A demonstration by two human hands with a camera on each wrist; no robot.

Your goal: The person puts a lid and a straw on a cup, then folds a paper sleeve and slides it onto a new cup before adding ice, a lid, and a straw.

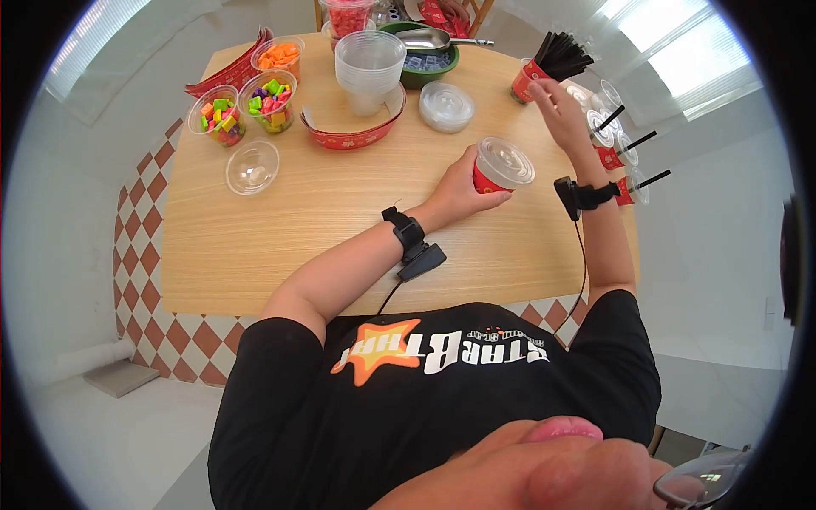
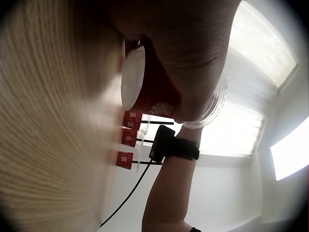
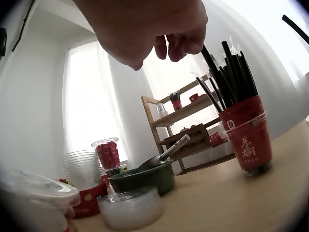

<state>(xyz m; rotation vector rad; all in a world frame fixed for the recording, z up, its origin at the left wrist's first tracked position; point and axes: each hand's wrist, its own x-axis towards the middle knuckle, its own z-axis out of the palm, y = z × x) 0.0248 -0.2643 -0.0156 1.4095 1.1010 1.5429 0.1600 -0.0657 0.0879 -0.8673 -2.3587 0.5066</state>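
Cup (image 1: 503,166), lidded, clamped in left fingers (image 1: 467,165), straws (image 1: 564,58) near loosely bent right fingers (image 1: 552,95)

lane: tabletop (image 1: 331,191) between lids (image 1: 446,109) and straw cup (image 1: 522,79); blocks: green bowl (image 1: 446,78) behind; strawed drinks (image 1: 609,158) right

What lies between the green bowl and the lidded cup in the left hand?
In the head view, a stack of clear lids lies between the green bowl and the lidded cup in the left hand.
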